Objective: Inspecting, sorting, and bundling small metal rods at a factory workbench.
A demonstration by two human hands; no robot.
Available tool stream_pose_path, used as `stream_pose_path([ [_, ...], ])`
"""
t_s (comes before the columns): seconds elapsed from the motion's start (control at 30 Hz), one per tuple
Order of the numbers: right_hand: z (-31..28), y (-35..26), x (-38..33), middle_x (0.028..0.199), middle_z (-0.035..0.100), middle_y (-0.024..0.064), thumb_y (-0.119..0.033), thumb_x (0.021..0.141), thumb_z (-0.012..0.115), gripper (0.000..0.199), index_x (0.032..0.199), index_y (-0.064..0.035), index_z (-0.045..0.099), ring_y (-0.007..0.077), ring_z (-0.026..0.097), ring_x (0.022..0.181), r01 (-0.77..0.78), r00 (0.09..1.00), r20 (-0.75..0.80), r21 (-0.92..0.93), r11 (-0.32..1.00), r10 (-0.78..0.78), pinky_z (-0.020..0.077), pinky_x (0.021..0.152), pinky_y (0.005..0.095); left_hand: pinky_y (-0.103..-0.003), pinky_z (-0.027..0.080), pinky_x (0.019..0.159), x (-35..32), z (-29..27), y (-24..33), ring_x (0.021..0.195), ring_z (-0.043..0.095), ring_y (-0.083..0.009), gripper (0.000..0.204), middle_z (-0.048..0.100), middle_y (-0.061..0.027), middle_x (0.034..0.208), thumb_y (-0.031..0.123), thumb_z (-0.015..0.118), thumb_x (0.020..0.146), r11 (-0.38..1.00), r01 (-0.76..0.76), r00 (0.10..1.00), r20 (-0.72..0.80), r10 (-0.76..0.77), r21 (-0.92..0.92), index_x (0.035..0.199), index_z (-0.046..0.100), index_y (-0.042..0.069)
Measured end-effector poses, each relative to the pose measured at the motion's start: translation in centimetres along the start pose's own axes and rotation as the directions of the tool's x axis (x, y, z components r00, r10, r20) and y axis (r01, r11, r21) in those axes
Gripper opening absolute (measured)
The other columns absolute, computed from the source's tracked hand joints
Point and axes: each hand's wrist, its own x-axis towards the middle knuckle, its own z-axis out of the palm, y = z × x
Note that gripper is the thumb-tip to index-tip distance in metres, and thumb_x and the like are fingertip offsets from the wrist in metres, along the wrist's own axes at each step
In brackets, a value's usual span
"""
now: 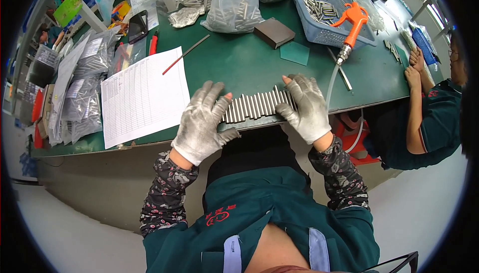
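Observation:
A row of short metal rods [254, 106] lies side by side on the green table, close to its near edge. The rods' far ends are uneven. At the row's left end rests my left hand [202, 120], in a grey-white glove with some bare fingertips, its fingers spread and its thumb at the table edge. My right hand [308, 107], gloved the same way, lies at the right end with its fingers apart and its thumb against the last rods. Neither hand is closed around anything. The gloves partly hide the outermost rods.
Left of the row lies a printed sheet [144, 98], with a thin red-ended file [185, 54] across its corner. Farther back are a dark block [274, 33], bags of rods [232, 6], a blue basket [327, 32] and an orange air gun [354, 21]. A co-worker [424, 108] sits at right.

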Motion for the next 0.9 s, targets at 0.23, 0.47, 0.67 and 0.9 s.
stream_pose_path([
  [0.23, -0.2, 0.4, 0.5, 0.119, 0.056, 0.0129, -0.058, 0.069, 0.062, 0.068, 0.117, -0.0105, 0.059, 0.0341, 0.047, 0.118, 0.167, 0.971, 0.181, -0.032, 0.986, -0.158, 0.0315, 0.103, 0.0539, -0.047, 0.032, 0.108, 0.2, 1.0, -0.6, 0.125, 0.044, -0.0317, 0.075, 0.05, -0.0128, 0.13, 0.035, 0.08, 0.06, 0.993, -0.106, 0.987, 0.129, 0.099, 0.044, 0.122, 0.052, 0.004],
  [0.47, -0.5, 0.9, 0.0, 0.117, 0.056, 0.0163, -0.067, 0.071, 0.056, 0.078, 0.119, -0.0055, 0.058, 0.0361, 0.047, 0.118, 0.099, 0.995, 0.023, -0.095, 0.991, -0.097, 0.0282, 0.105, 0.0543, -0.05, 0.034, 0.105, 0.2, 0.8, -1.4, 0.125, 0.042, -0.0401, 0.086, 0.045, -0.0171, 0.133, 0.037, 0.078, 0.062, 0.988, -0.13, 0.99, 0.038, 0.134, -0.082, 0.135, 0.04, 0.011],
  [0.67, 0.5, 1.5, 0.0, 0.111, 0.059, 0.0179, -0.067, 0.076, 0.052, 0.077, 0.118, -0.0029, 0.058, 0.0382, 0.052, 0.112, 0.046, 0.999, -0.03, 0.065, 0.997, -0.044, 0.0319, 0.104, 0.0523, -0.048, 0.032, 0.107, 1.0, 0.8, -0.4, 0.126, 0.042, -0.0352, 0.079, 0.047, -0.0169, 0.131, 0.034, 0.081, 0.058, 0.995, -0.095, 0.982, 0.164, 0.097, -0.016, 0.124, 0.05, 0.002],
  [0.9, 1.3, -0.4, 1.0, 0.094, 0.065, 0.0132, -0.014, 0.077, 0.065, 0.024, 0.098, -0.0008, 0.067, 0.0303, 0.06, 0.096, -0.104, 0.98, -0.117, 0.374, 0.921, 0.158, 0.0404, 0.098, 0.0449, -0.048, 0.037, 0.103, 2.0, 2.3, 0.2, 0.12, 0.047, -0.0409, 0.074, 0.052, -0.018, 0.126, 0.031, 0.074, 0.066, 0.988, -0.105, 0.99, 0.079, 0.115, -0.114, 0.13, 0.046, 0.007],
])
